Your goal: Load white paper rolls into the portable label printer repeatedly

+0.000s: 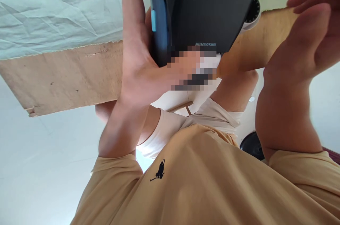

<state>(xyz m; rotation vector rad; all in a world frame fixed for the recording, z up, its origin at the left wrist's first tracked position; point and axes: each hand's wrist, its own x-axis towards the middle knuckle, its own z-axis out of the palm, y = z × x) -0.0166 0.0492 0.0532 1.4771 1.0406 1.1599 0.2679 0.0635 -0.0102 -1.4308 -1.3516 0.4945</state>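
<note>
My left hand [143, 58] is wrapped round a dark plastic device [204, 9] with a blue-grey side and small pale lettering near its lower edge. The device is held up close, over the table edge, and its top runs out of view. Along its lower edge a blurred, pixelated patch hides the thumb tip and part of the casing. At the upper right, my right hand [316, 30] is apart from the device, with fingers stretched out and nothing visible in it; some fingers leave the frame.
A wooden board edge [66, 76] runs across in front of me, with a wrinkled pale cloth [58, 9] on its left part. Beside the device shows a white round piece with a black ridged ring [252, 12]. A round black object [252, 145] is low at the right.
</note>
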